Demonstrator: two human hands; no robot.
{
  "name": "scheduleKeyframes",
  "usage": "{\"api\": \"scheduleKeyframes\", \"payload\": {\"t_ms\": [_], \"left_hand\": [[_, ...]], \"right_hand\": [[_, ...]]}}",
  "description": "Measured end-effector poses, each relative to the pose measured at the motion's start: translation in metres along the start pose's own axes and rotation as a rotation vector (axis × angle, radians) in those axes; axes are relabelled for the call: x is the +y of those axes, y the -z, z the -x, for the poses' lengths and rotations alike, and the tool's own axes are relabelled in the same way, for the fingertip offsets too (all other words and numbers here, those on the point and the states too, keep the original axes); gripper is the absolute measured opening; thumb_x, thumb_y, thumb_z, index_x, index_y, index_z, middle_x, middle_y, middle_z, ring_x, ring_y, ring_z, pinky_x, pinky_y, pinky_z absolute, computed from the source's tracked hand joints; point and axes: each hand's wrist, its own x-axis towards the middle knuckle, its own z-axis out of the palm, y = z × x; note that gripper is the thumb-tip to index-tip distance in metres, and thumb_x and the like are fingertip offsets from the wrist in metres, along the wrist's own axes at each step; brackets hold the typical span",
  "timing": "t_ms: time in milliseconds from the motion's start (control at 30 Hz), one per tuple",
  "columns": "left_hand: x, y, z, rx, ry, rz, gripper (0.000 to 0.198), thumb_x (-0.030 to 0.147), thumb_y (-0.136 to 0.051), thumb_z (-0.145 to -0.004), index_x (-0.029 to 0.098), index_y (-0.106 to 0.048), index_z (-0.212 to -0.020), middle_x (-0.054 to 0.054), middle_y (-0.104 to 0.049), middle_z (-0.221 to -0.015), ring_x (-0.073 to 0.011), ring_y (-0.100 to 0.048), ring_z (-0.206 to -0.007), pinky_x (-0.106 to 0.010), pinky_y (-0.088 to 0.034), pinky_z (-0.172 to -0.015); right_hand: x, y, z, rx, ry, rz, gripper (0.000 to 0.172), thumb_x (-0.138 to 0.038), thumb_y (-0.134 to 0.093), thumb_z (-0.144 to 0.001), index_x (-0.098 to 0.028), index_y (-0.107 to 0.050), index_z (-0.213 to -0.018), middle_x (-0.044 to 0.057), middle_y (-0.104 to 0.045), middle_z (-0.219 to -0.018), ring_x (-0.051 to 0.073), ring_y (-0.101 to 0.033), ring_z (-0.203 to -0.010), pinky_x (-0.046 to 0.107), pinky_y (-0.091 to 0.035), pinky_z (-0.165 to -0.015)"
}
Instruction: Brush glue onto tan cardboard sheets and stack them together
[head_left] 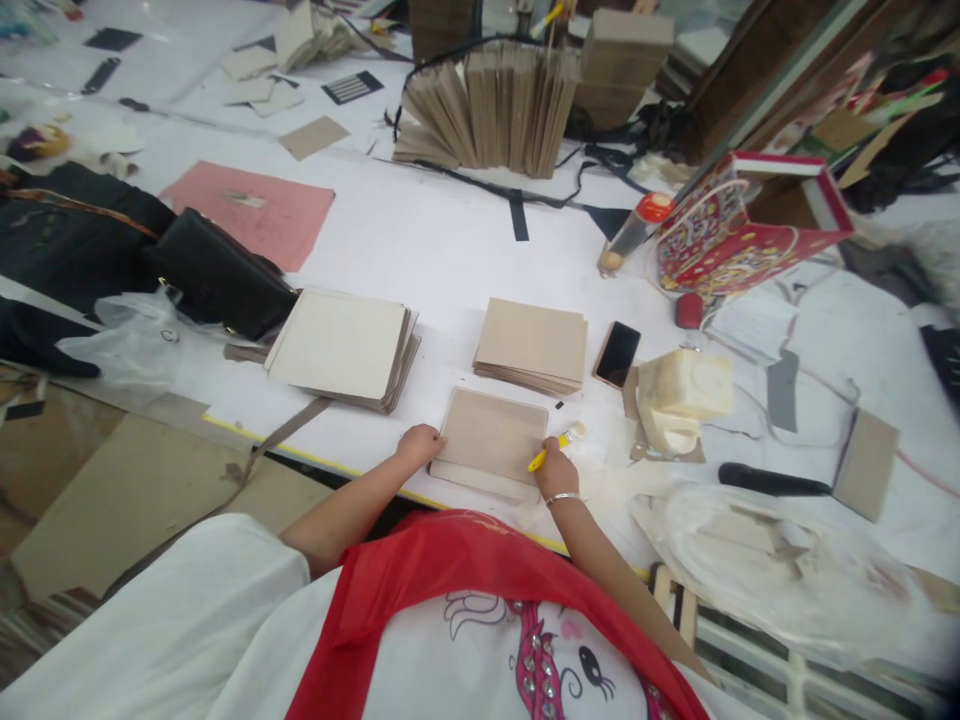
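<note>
A tan cardboard sheet (491, 435) lies on a slightly larger pale board (480, 480) at the table's near edge. My left hand (420, 447) grips its left edge, fingers curled. At the opposite edge my right hand (556, 470) is closed around a yellow-handled paintbrush (538, 461), its pale bristles pointing away to the right; this hand also touches the sheet's right side. Behind the sheet sits a stack of tan cardboard (531, 338). To the left stands a taller stack of whitish boards (341, 342).
A phone (617, 353), a glue-smeared plastic container (684, 385) and a black-handled scraper (776, 480) lie to the right. A red gift bag (750, 225) and a bottle (636, 235) stand farther back. A black bag (221, 275) is at left.
</note>
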Motion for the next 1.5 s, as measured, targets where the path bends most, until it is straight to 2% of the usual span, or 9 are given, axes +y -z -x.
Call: {"api": "scheduleKeyframes", "payload": {"t_ms": [267,400,533,633,800,933,1033,1233,1500], "left_hand": [[0.007,0.015,0.002,-0.081,0.004,-0.101,0.037,0.044,-0.045,-0.078,0.016,-0.067,-0.069,-0.014,-0.065,-0.077,-0.0251,-0.060,-0.076,-0.030,-0.039,-0.063],[0.014,0.026,0.005,0.001,-0.051,-0.239,0.036,0.044,-0.048,-0.078,0.012,-0.064,-0.082,-0.016,-0.062,-0.087,-0.0268,-0.057,-0.084,-0.033,-0.042,-0.068],[0.032,0.017,0.011,0.171,-0.386,-0.345,0.023,0.026,-0.043,-0.085,0.014,-0.059,-0.095,-0.013,-0.057,-0.099,-0.0240,-0.051,-0.096,-0.035,-0.040,-0.079],[0.046,-0.003,0.014,0.197,-0.662,-0.364,0.026,0.018,-0.037,-0.087,0.018,-0.057,-0.104,-0.011,-0.052,-0.116,-0.0235,-0.044,-0.107,-0.038,-0.036,-0.087],[0.054,-0.030,0.012,0.199,-0.675,-0.382,0.031,0.023,-0.040,-0.086,0.020,-0.052,-0.114,-0.010,-0.044,-0.130,-0.0276,-0.038,-0.115,-0.043,-0.035,-0.087],[0.053,-0.036,0.008,0.178,-0.640,-0.405,0.034,0.021,-0.039,-0.086,0.019,-0.051,-0.118,-0.011,-0.043,-0.132,-0.0292,-0.037,-0.117,-0.044,-0.036,-0.087],[0.052,-0.038,0.007,0.149,-0.626,-0.400,0.036,0.021,-0.039,-0.086,0.022,-0.050,-0.120,-0.009,-0.042,-0.133,-0.0295,-0.036,-0.118,-0.045,-0.036,-0.088],[0.054,-0.034,0.008,0.120,-0.626,-0.388,0.037,0.022,-0.045,-0.084,0.024,-0.049,-0.121,-0.007,-0.042,-0.135,-0.0277,-0.037,-0.119,-0.043,-0.035,-0.091],[0.058,-0.033,0.011,0.125,-0.645,-0.442,0.039,0.021,-0.050,-0.081,0.025,-0.051,-0.120,-0.005,-0.044,-0.134,-0.0267,-0.038,-0.119,-0.041,-0.037,-0.093]], "right_hand": [[-0.006,0.016,0.002,-0.068,-0.025,0.091,0.020,-0.022,-0.034,-0.089,-0.017,-0.042,-0.107,0.009,-0.062,-0.080,0.021,-0.062,-0.069,0.026,-0.035,-0.054],[-0.001,0.048,0.014,0.037,-0.052,0.115,0.035,-0.045,-0.033,-0.089,-0.018,-0.044,-0.110,0.011,-0.062,-0.084,0.022,-0.063,-0.069,0.029,-0.040,-0.055],[0.002,0.088,0.029,0.265,0.030,-0.179,0.051,-0.052,-0.032,-0.087,-0.017,-0.038,-0.124,0.006,-0.062,-0.072,0.018,-0.061,-0.059,0.030,-0.044,-0.056],[-0.019,0.102,0.022,0.191,0.117,-0.708,0.047,-0.054,-0.032,-0.085,-0.018,-0.049,-0.110,0.001,-0.060,-0.067,0.011,-0.056,-0.047,0.024,-0.045,-0.050],[-0.100,0.071,-0.016,-0.121,0.037,-1.244,0.045,-0.055,-0.038,-0.081,-0.015,-0.053,-0.092,-0.001,-0.058,-0.058,0.007,-0.052,-0.040,0.016,-0.039,-0.038],[-0.132,0.041,-0.038,-0.132,-0.017,-1.289,0.032,-0.046,-0.048,-0.080,-0.015,-0.052,-0.089,-0.002,-0.060,-0.059,0.007,-0.054,-0.042,0.016,-0.042,-0.039],[-0.108,0.038,-0.046,-0.059,-0.111,-1.262,0.021,-0.035,-0.052,-0.079,-0.016,-0.053,-0.085,0.000,-0.060,-0.059,0.008,-0.055,-0.042,0.018,-0.043,-0.039],[-0.019,0.051,-0.040,0.096,-0.262,-1.179,0.014,-0.027,-0.051,-0.078,-0.015,-0.054,-0.085,0.003,-0.061,-0.060,0.010,-0.057,-0.042,0.017,-0.041,-0.036],[0.023,0.050,-0.010,0.192,-0.213,-1.052,0.020,-0.033,-0.047,-0.080,-0.019,-0.057,-0.089,-0.002,-0.061,-0.063,0.010,-0.062,-0.051,0.016,-0.044,-0.041]]}}
